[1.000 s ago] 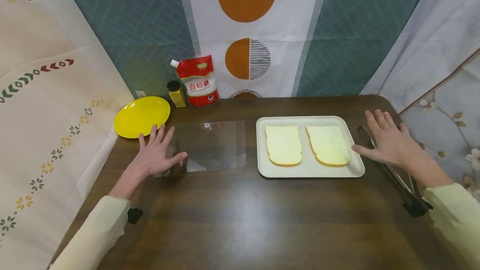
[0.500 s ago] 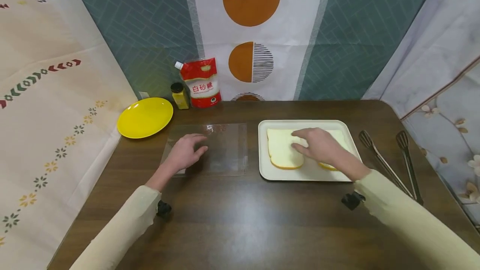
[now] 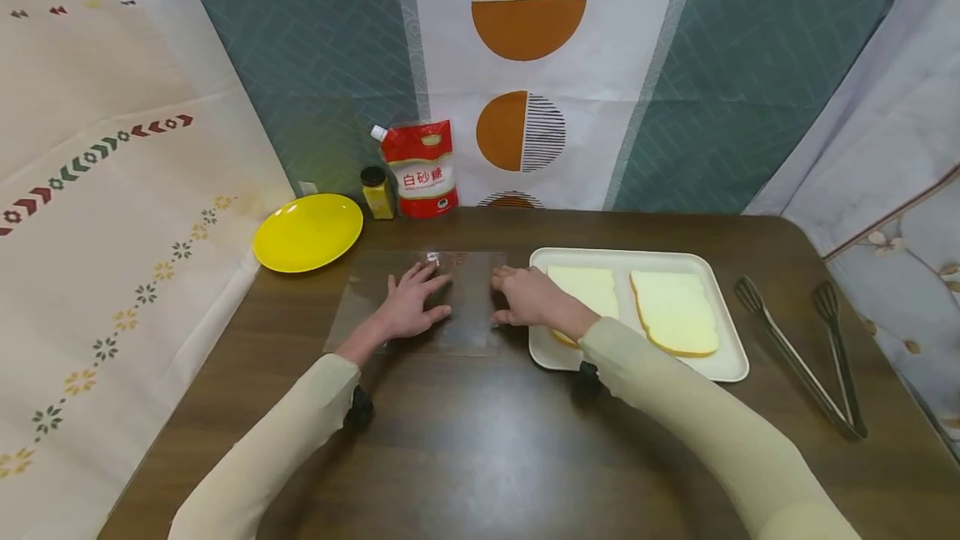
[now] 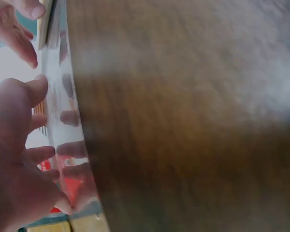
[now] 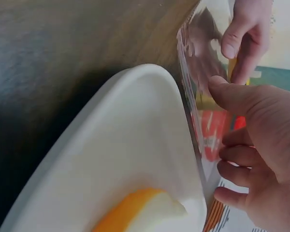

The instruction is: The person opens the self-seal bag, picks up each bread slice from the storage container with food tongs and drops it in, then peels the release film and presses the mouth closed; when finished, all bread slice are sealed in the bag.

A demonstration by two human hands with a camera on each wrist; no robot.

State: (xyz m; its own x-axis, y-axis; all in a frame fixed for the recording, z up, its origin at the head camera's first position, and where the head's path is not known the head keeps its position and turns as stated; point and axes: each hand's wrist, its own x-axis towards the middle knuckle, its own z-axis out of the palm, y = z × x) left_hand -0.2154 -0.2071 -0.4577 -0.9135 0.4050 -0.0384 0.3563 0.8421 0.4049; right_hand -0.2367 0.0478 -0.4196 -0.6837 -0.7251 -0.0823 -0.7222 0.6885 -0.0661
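Note:
A clear plastic sheet [image 3: 468, 338] lies flat on the table. My left hand [image 3: 405, 308] is over its middle, fingers spread, the tips touching or close over the surface. Hand reflections show in the sheet [image 4: 63, 104] in the left wrist view. At the sheet's right edge, my right hand [image 3: 534, 298] reaches across the tray with loosely bent fingers and nothing between them. The cream tray [image 3: 546, 358] holds two bread slices; the right arm partly covers the left slice [image 3: 585, 280], while the right slice [image 3: 675, 315] shows fully. In the right wrist view, the right hand [image 5: 268, 150] is beside the tray corner [image 5: 150, 72].
Back left stands a yellow plate [image 3: 307, 233], with a black-capped yellow jar [image 3: 378, 195] and a red and white sugar pouch [image 3: 424, 173] next to it. Metal tongs [image 3: 798, 365] with whisk-like ends lie right of the tray. Patterned cloths hang behind and at both sides.
My right hand has swept left from beside the tongs, over the bread, to the sheet's right edge. The left hand has moved right from the sheet's left edge onto its middle.

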